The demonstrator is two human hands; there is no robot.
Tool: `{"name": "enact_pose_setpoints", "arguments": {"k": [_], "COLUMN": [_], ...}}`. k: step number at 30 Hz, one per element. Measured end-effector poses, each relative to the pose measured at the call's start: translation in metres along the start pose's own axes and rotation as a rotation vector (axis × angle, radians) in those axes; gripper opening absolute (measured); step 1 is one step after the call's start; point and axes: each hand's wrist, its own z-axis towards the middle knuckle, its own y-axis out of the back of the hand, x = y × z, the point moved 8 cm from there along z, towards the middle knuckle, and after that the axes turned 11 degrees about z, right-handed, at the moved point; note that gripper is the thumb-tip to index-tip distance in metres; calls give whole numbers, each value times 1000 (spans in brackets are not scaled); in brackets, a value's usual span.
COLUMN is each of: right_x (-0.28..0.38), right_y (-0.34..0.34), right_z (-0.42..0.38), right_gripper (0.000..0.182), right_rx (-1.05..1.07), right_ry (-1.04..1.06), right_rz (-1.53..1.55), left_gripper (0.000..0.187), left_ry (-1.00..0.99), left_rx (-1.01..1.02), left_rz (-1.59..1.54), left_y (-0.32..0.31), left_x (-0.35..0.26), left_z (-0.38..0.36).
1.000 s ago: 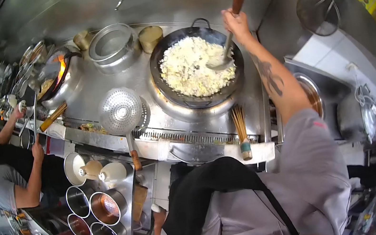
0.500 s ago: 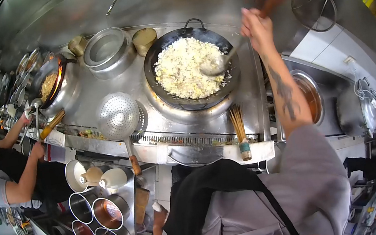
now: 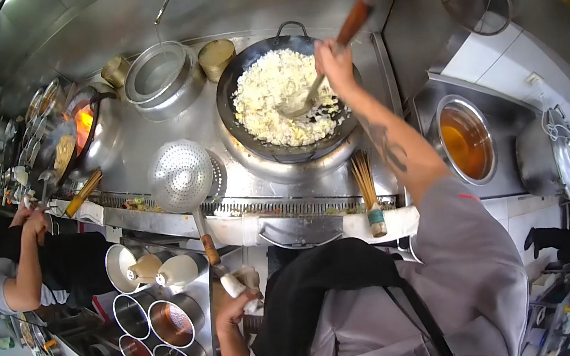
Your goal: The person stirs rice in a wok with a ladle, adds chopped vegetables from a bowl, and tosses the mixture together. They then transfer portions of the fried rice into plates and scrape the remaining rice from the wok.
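The right hand (image 3: 336,67) grips the ladle (image 3: 303,107), fingers wrapped around its handle; the ladle's bowl rests in the rice (image 3: 272,89). The rice lies inside the wok (image 3: 225,106), seated on the burner of the steel counter (image 3: 131,148). The right forearm crosses the wok's near right side and hides part of its rim. The left hand (image 3: 230,307), low at the left, has its fingers curled around a white cloth (image 3: 234,285). Just above the cloth, the handle of a perforated skimmer (image 3: 181,174) overhangs the counter edge, left of the wok. A bamboo brush (image 3: 363,178) stands at the front edge, below the forearm. Nested pans (image 3: 179,99) and a can (image 3: 217,58) sit left of the wok; metal tubs (image 3: 195,313) crowd the lower left. Another person's hands (image 3: 35,222) are well apart, far left.
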Motion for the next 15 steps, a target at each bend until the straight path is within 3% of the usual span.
{"name": "enact_pose_setpoints", "arguments": {"k": [1,5,6,7,9,11,14,15], "right_x": [-9,51,56,18,-30,-26,31,18], "right_y": [7,-11,-14,-17,-38,-54,-70,-74], "right_z": [26,49,45,35,37,53,61,55], "right_gripper": [25,25,24,23,28,29,26,26], "right_rx": [-67,-80,-60,-60,106,107,93,101], "right_ry": [-156,-49,-20,-78,-251,-282,-6,-1], "right_rz": [145,260,281,185,67,35,36,37], "left_gripper": [57,62,55,50,57,63,66,65], "left_ry": [-149,-283,-306,-323,-262,-174,-167,-154], "left_rx": [45,218,261,304,419,234,318,310], "left_rz": [-177,-254,-344,-435,-550,-574,-546,-542], "left_y": [0,-24,-29,-35,-57,-68,-87,-93], "left_x": [2,-56,-60,-63,-75,-97,-133,-141], "left_z": [17,22,33,43,72,88,108,121]}}
